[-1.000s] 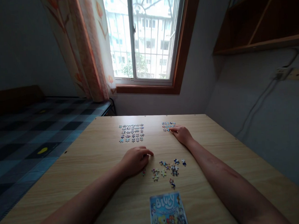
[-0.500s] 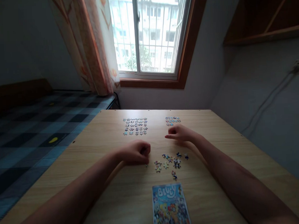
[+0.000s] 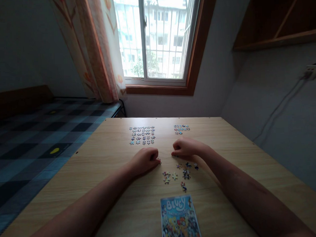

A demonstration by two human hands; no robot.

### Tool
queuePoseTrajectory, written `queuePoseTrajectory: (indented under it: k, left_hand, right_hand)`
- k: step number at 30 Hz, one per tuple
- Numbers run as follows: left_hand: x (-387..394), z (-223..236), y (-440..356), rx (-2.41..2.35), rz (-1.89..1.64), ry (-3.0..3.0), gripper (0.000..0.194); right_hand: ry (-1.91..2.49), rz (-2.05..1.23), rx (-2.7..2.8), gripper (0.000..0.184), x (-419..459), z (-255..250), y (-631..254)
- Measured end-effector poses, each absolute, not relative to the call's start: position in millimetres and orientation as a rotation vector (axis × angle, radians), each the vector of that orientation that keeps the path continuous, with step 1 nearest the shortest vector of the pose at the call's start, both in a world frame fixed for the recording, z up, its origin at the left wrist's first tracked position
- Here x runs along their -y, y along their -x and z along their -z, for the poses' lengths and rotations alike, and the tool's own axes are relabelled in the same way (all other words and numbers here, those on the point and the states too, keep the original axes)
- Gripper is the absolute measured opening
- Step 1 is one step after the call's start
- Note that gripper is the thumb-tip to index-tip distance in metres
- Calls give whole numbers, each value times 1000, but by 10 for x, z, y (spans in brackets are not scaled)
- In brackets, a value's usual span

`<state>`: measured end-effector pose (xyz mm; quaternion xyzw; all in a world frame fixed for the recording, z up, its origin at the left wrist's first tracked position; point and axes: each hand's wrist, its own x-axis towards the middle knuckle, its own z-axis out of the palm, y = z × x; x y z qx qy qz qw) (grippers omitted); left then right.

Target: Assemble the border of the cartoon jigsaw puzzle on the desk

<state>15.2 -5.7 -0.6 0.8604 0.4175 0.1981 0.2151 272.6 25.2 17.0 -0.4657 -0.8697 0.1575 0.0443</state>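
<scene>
My left hand [image 3: 145, 159] is closed over the middle of the table, a small jigsaw puzzle piece [image 3: 159, 161] showing at its fingertips. Opposite it, my right hand [image 3: 187, 147] is curled, thumb and finger pinched on a dark puzzle piece [image 3: 176, 156] low over the wood. Just nearer to me lies a loose pile of puzzle pieces [image 3: 186, 174], with yellowish pieces [image 3: 166, 176] to its left. Beyond my left hand, rows of spaced pieces [image 3: 143, 134] form a block. A smaller group of rows [image 3: 181, 129] lies past my right hand.
A Bluey picture box or card [image 3: 180, 219] lies at the near side of the wooden table [image 3: 120, 211]. To the left is a bed with a checked cover [image 3: 79, 126]. A window [image 3: 162, 38] and a curtain [image 3: 100, 54] are behind the table.
My right hand has drawn back toward the pile and now pinches a piece; the pile's far left has fewer pieces. My left hand has shifted slightly away from me with its piece.
</scene>
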Motion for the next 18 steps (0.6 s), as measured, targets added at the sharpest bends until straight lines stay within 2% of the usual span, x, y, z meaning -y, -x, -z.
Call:
queuePoseTrajectory:
  k: [9,12,18]
  left_hand:
    - [103,50,-199,-1162,-688,-2468,13]
    - [115,44,-192,-1138,-695,-2476,6]
    - [137,40,-179,-1098,-639,-2478,12]
  right_hand:
    - [1638,-327,2264,33,-604,6,-3400]
    - [1553,-458,2212,31,-626,-30,-3549]
    - [1452,-737,2237,26,-617,3,-3546]
